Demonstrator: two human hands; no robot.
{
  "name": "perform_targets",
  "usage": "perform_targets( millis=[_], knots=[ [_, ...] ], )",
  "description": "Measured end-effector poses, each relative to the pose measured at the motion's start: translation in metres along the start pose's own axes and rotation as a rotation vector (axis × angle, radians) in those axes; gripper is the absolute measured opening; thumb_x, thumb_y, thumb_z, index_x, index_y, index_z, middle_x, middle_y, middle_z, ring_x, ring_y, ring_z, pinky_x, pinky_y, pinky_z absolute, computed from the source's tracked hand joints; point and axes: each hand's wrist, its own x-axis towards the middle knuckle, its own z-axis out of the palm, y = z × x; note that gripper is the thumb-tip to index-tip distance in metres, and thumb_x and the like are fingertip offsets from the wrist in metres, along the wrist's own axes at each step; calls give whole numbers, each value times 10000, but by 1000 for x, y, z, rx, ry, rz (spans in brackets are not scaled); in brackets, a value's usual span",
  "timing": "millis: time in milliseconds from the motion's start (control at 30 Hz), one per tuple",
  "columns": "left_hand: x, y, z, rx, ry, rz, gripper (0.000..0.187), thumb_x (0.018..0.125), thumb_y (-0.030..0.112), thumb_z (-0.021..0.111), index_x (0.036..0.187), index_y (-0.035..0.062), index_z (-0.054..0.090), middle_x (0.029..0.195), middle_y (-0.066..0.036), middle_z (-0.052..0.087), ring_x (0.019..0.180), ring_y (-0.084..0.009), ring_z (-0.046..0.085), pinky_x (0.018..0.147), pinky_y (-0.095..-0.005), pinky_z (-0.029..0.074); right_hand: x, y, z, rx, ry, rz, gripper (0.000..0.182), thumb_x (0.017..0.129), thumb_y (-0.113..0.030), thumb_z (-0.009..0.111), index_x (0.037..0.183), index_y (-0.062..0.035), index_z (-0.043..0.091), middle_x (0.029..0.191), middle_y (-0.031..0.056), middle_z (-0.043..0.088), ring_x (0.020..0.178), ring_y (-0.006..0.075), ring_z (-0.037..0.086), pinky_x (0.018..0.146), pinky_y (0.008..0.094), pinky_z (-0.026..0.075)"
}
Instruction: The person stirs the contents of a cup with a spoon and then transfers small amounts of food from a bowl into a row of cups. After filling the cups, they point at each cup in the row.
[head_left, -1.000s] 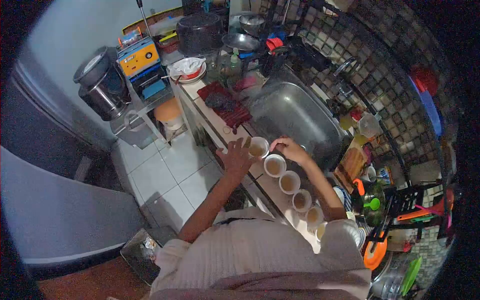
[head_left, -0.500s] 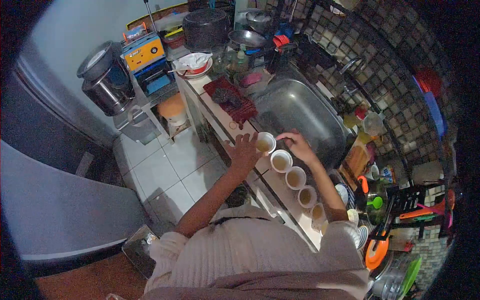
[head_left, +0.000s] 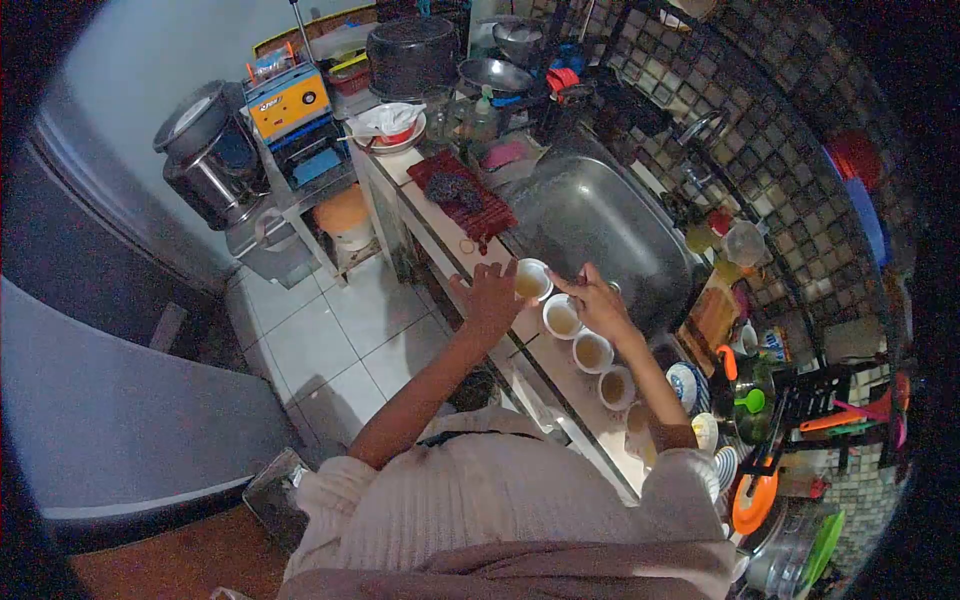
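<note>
A row of several white cups with pale yellowish liquid runs along the counter edge in front of me. My left hand is open, with its spread fingers beside the farthest cup and the fingertips right at its rim. On that cup's other side is my right hand, its index finger stretched toward the rim and the other fingers loosely bent. Just below the right hand, the second cup is partly overlapped by it. The third cup and fourth cup follow nearer my body, and my right forearm hides part of the row.
A steel sink lies beyond the cups. A red tray with a dark scrubber and a rubber band are on the counter to the left. Toward the right stand a cutting board, a green spoon and other kitchenware.
My right hand has shifted slightly toward me and right, now over the edge of the second cup. My left hand stays beside the farthest cup, almost unmoved.
</note>
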Motion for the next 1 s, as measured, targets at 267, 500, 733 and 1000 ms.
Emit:
perform_targets(
  millis=[267, 500, 733, 1000],
  knots=[
    [-2, -1, 0, -21, -30, 0, 715, 634, 537, 596, 1203, 149, 403, 1022, -70, 510, 1033, -221, 407, 802, -634, 218, -2, 16, 15, -69, 36, -9, 575, 734, -14, 489, 1177, -379, 441, 844, 106, 389, 757, 251, 479, 683, 337, 427],
    [-2, 0, 4, -6, -18, -30, 703, 626, 522, 616, 1192, 158, 415, 1012, -61, 515, 1032, -217, 406, 801, -629, 217, 1, 8, -6, 0, -54, 33, 520, 747, -100, 499, 1203, -336, 418, 986, 171, 425, 821, 311, 519, 712, 414, 442],
    [-1, -4, 10, 156, 105, 29, 700, 617, 630, 526, 1159, 194, 445, 980, -40, 502, 948, -176, 443, 698, -545, 291, 6, 3, -4, -51, 89, -21, 413, 733, -108, 503, 1104, -290, 511, 925, 131, 426, 732, 302, 544, 622, 416, 476],
    [-6, 1, -5, 88, 26, 8, 711, 620, 632, 528, 1163, 183, 435, 1037, -63, 488, 993, -205, 436, 710, -592, 286, 28, -7, -18, -166, 28, -84, 310, 725, -102, 484, 983, -253, 570, 940, 103, 438, 738, 298, 562, 593, 416, 482]
  ],
)
